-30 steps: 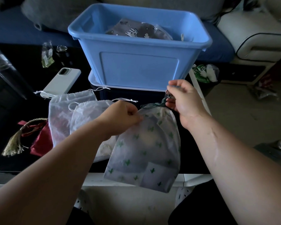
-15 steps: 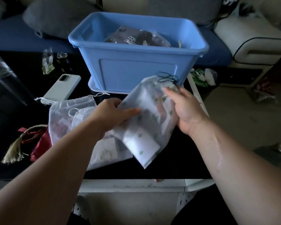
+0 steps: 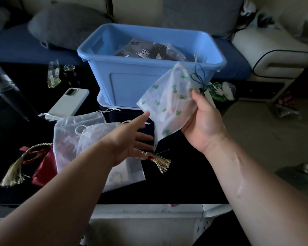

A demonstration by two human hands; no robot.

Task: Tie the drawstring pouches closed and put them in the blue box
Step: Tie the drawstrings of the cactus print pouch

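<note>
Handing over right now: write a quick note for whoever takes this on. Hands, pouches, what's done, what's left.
Right hand grips the green-print pouch, raised in front of the blue box; neck gathered, green cord seemingly tied.
Left hand open, above the two white pouches on the table.
Done: one grey printed pouch lies in the box.
Left: drop the green-print pouch in; tie and box the white pouches and the red pouch.

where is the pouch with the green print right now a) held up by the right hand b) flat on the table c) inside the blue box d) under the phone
a, the right hand grips the green-print pouch in the air in front of the blue box.
</note>
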